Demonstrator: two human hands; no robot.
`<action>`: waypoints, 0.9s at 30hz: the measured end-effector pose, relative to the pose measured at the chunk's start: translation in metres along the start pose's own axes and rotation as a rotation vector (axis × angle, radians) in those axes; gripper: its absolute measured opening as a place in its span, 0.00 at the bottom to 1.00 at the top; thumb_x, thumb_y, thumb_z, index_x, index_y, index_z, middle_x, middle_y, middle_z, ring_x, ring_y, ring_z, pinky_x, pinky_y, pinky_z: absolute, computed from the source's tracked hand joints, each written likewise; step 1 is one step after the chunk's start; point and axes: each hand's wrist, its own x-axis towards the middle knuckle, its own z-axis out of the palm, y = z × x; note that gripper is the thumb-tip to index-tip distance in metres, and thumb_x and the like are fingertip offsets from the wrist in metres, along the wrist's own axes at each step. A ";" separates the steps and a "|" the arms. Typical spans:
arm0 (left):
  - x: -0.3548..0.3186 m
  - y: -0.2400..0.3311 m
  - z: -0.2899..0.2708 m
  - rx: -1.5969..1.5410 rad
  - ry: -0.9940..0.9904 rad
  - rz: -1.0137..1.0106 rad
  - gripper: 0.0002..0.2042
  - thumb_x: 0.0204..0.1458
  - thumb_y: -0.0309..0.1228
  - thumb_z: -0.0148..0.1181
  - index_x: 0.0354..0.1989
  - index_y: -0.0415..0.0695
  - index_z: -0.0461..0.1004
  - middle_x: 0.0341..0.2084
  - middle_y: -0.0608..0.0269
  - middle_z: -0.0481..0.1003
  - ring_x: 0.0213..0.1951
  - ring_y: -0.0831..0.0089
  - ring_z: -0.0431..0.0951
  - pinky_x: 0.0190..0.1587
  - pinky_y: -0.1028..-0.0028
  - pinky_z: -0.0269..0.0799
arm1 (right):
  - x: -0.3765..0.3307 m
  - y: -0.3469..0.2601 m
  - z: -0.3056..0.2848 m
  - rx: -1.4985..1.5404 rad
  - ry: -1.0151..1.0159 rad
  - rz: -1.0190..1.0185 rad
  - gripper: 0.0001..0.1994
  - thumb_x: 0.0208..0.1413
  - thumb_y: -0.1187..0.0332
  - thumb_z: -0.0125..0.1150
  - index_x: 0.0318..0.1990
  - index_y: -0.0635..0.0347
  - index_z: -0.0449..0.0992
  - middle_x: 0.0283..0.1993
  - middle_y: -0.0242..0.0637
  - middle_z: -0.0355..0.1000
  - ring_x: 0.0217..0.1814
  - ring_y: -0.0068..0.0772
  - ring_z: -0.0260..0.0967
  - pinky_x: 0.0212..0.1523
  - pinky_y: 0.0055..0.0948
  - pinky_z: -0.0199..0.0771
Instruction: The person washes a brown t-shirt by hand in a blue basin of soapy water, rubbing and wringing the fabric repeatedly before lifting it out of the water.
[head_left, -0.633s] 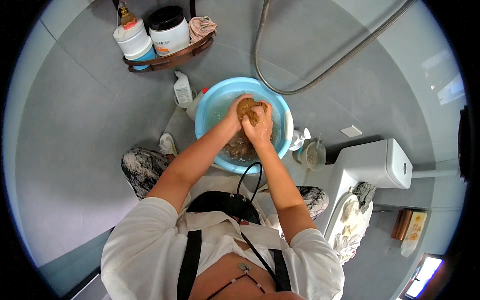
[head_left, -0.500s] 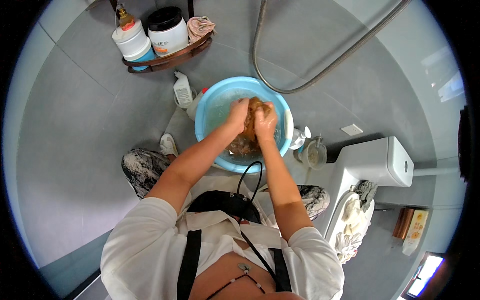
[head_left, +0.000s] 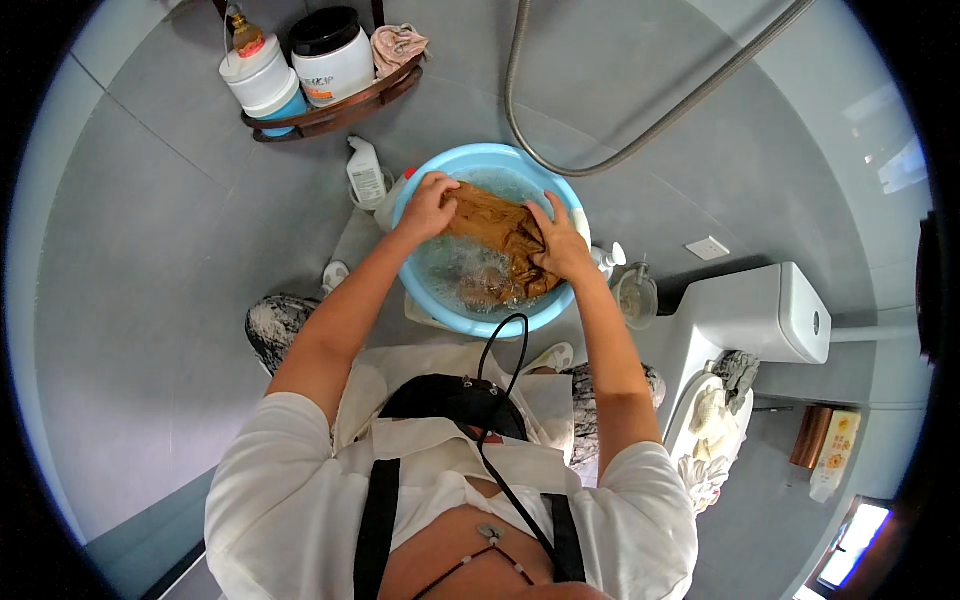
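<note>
A wet brown cloth (head_left: 488, 220) lies spread across the light blue basin (head_left: 420, 278), partly in bubbly water. Its right side is bunched and darker. My left hand (head_left: 430, 207) pinches the cloth's upper left corner near the basin's left rim. On the right, my right hand (head_left: 562, 243) grips the bunched edge, thumb and fingers set apart along it. Between the two hands the fabric is drawn out fairly flat. Its lower end sinks into the water, so its full shape is hidden.
A metal shower hose (head_left: 640, 140) loops over the basin's far rim. White bottles (head_left: 366, 172) stand left of it, and a pump bottle (head_left: 608, 260) right. A toilet (head_left: 745, 310) with clothes (head_left: 712, 425) on its lid is at right. The corner shelf (head_left: 345, 108) holds tubs.
My hands have moved apart, left hand leftward and right hand rightward. The brown cloth, bunched between them before, is now spread open over the basin.
</note>
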 end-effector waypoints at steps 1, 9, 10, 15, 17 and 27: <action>-0.006 -0.001 0.008 0.178 -0.043 0.025 0.25 0.43 0.33 0.58 0.48 0.35 0.60 0.50 0.52 0.56 0.53 0.59 0.57 0.55 0.68 0.54 | 0.002 0.000 0.007 -0.063 -0.024 0.014 0.42 0.30 0.73 0.66 0.58 0.41 0.53 0.64 0.40 0.40 0.51 0.43 0.61 0.44 0.33 0.69; -0.027 0.017 0.043 0.840 -0.378 -0.176 0.39 0.34 0.29 0.65 0.56 0.32 0.51 0.60 0.50 0.43 0.60 0.49 0.42 0.57 0.56 0.50 | 0.009 -0.033 0.038 -0.431 -0.276 -0.003 0.46 0.36 0.60 0.65 0.63 0.34 0.40 0.67 0.40 0.31 0.55 0.47 0.54 0.49 0.41 0.63; -0.029 0.015 0.048 0.888 -0.380 -0.169 0.38 0.35 0.30 0.65 0.56 0.33 0.51 0.60 0.51 0.43 0.61 0.50 0.42 0.57 0.55 0.49 | 0.008 -0.034 0.042 -0.443 -0.286 0.005 0.46 0.37 0.58 0.64 0.63 0.34 0.40 0.67 0.40 0.30 0.56 0.47 0.53 0.50 0.42 0.62; -0.026 0.017 0.053 0.905 -0.483 -0.190 0.34 0.38 0.34 0.61 0.56 0.38 0.55 0.58 0.50 0.47 0.59 0.52 0.46 0.57 0.54 0.45 | 0.018 -0.023 0.078 -0.356 -0.447 0.206 0.43 0.40 0.51 0.60 0.63 0.36 0.40 0.67 0.38 0.30 0.62 0.46 0.47 0.54 0.46 0.55; -0.028 0.001 0.062 0.890 -0.379 -0.160 0.32 0.38 0.34 0.60 0.55 0.40 0.58 0.57 0.50 0.51 0.59 0.54 0.48 0.57 0.54 0.45 | 0.024 -0.016 0.097 -0.363 -0.511 0.246 0.42 0.41 0.51 0.59 0.63 0.39 0.42 0.67 0.38 0.29 0.64 0.46 0.44 0.56 0.45 0.54; -0.022 -0.012 0.058 0.389 -0.104 -0.259 0.25 0.45 0.35 0.56 0.54 0.48 0.61 0.56 0.52 0.54 0.57 0.54 0.53 0.55 0.59 0.53 | 0.043 -0.017 0.064 -0.095 -0.469 0.118 0.16 0.43 0.76 0.46 0.41 0.60 0.73 0.44 0.45 0.69 0.46 0.37 0.67 0.47 0.31 0.65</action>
